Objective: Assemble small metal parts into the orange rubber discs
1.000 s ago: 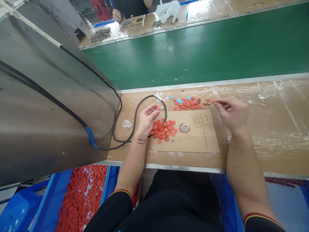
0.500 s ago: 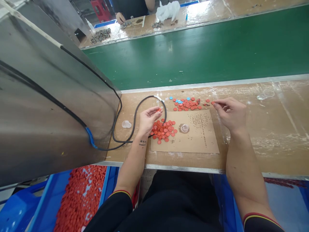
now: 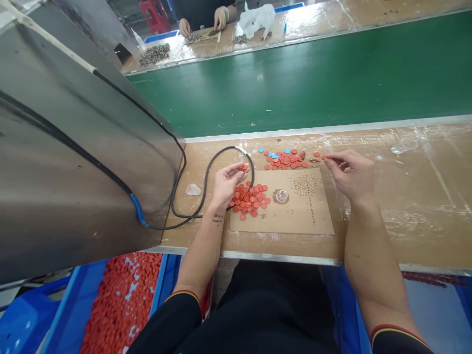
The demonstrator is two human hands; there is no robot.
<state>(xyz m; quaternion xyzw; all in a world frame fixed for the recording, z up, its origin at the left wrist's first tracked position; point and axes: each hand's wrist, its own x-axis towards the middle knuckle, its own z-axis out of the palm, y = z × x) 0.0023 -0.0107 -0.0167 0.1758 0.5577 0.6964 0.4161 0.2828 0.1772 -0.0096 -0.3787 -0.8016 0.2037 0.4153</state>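
My left hand point(image 3: 227, 184) is closed, a small red disc point(image 3: 243, 167) held between its thumb and fingers. Below and right of it lies a pile of red discs point(image 3: 252, 199) on the left part of a cardboard sheet point(image 3: 291, 221). My right hand point(image 3: 350, 172) pinches another red disc point(image 3: 324, 158) at its fingertips, right of the sheet's far corner. Beyond the sheet is a second group of red discs point(image 3: 287, 161) with several blue discs point(image 3: 273, 155). A round clear piece point(image 3: 281, 196) sits mid-sheet, with tiny brown bits point(image 3: 304, 183) scattered to its right.
A black cable point(image 3: 206, 182) loops over the table left of the sheet, beside a metal housing point(image 3: 92, 172). Clear discs point(image 3: 192, 190) lie inside the loop. A green conveyor belt point(image 3: 295, 88) runs behind. Across it, a person's hands point(image 3: 220, 18) work. A blue bin point(image 3: 158, 285) of red discs stands lower left.
My two hands stay almost where they were, each still holding its disc. Across the belt, the other person's second hand has come down to the table.
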